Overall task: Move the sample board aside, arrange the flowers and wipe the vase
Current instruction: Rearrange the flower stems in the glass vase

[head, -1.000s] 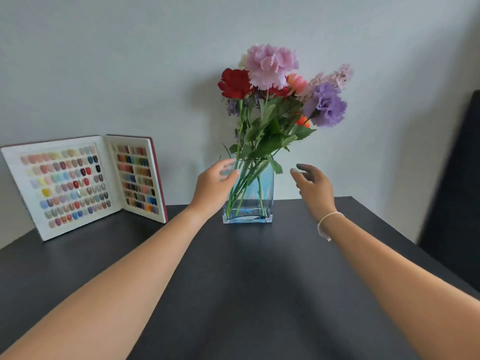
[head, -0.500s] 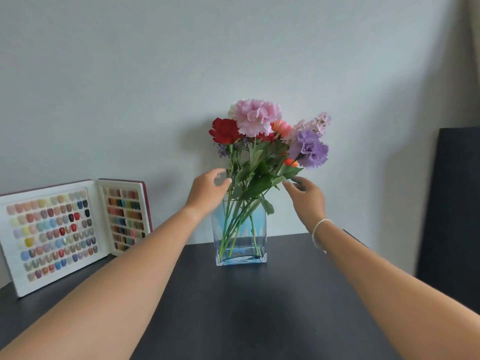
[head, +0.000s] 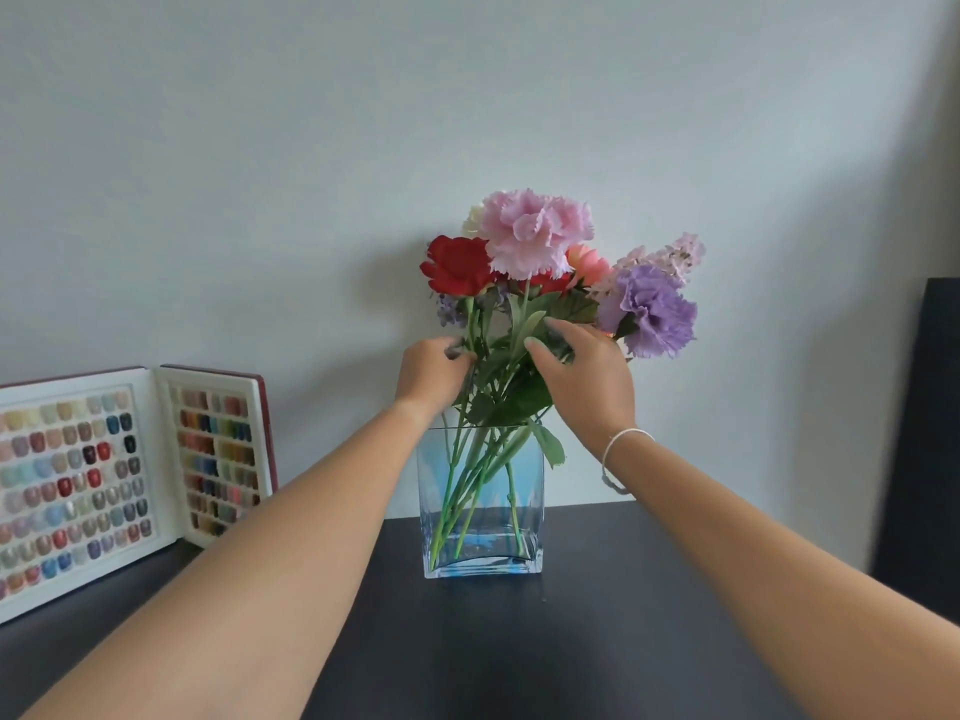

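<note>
- Left hand (head: 434, 368) reaching forward from the lower left, forearm stretched over the counter (head: 571, 641), fingers curled round the green stems just above the rim of the vase (head: 480, 506).
- Right hand (head: 589, 379) coming in from the lower right, back of hand up, fingers bent down into the leaves and stems on the right of the bunch; actual grasp hidden by foliage, cannot tell for sure.
- White bracelet (head: 621, 452) on the right wrist.
- Flowers (head: 535, 241) upright in the vase, stems running roughly vertical and fanning out; pink bloom topmost, red one at left, purple one (head: 657, 311) leaning out to the right.
- Vase clear, blue-tinted, rectangular, standing upright at the back of the dark counter, near the wall.
- Sample board (head: 78, 485) open like a book, propped against the wall, well left of the vase, colour chips facing out.
</note>
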{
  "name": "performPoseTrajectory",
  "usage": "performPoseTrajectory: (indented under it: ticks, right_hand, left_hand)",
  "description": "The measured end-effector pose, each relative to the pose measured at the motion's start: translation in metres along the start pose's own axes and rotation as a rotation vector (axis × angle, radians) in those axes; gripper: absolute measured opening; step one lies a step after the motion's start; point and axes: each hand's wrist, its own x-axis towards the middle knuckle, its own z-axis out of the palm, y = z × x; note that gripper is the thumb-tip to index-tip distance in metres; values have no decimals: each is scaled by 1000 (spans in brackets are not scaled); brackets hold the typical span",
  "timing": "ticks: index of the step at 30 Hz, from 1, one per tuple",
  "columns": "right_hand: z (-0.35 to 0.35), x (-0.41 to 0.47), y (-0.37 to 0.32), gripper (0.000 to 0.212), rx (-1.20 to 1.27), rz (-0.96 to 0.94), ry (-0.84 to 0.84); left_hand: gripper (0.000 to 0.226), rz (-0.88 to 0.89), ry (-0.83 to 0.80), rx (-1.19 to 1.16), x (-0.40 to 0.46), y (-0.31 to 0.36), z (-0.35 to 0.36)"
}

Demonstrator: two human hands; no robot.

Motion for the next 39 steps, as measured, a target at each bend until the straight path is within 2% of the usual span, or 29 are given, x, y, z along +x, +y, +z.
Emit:
performPoseTrajectory:
  ticks: [6,13,17,23,28,31,36,39]
  right_hand:
    - [18,21,-14,28,-54,74,-58]
    - [28,36,-27,30,-11,143,-38]
    - [33,43,-44,19,44,96,-98]
    - [47,55,-62,15,112,33,-212]
    - [59,59,-65,17,98,14,-238]
    - [62,65,-69,18,60,-12,-247]
    - [66,80,-80,15,48,-54,-243]
    - [78,77,-82,19,21,-47,-345]
  left_hand:
    - [38,-66,12,-83,2,-8,8]
    - [16,-116,217,-142,3,-24,-20]
    - [9,-195,235,-385,-1,-40,-48]
    - [6,-236,274,-562,-7,-45,-56]
    - [2,-197,223,-518,-22,-55,-52]
    - [16,-171,223,-496,-29,-60,-50]
    - [19,-178,250,-522,-34,-63,-50]
    - [19,-204,264,-571,-37,-65,-48]
